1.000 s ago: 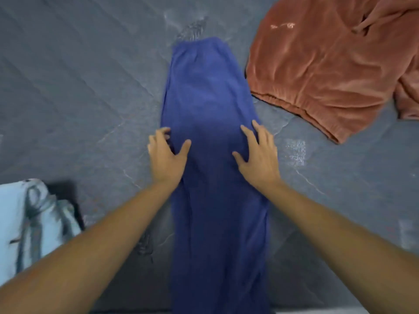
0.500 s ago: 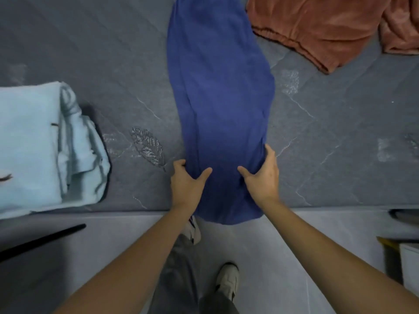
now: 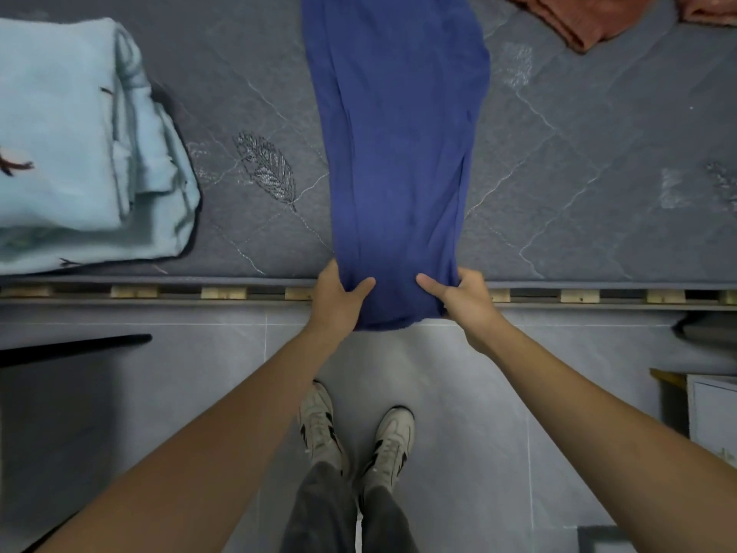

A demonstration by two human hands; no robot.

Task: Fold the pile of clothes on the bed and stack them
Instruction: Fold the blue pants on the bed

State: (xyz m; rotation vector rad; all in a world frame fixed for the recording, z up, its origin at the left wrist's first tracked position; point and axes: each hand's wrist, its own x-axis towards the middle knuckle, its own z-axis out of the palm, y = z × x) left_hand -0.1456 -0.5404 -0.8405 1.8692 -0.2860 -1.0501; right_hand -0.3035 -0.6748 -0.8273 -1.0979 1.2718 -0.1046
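Light-blue folded stack (image 3: pixel 75 153) left, clear

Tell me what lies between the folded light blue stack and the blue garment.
In the head view, only bare grey quilted mattress with a stitched leaf separates the light blue stack from the blue garment.

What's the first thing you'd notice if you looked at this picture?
The long blue garment lying up the middle of the grey bed, its near end hanging over the edge. The left hand and right hand grip that end. At the left sits a folded pale blue stack.
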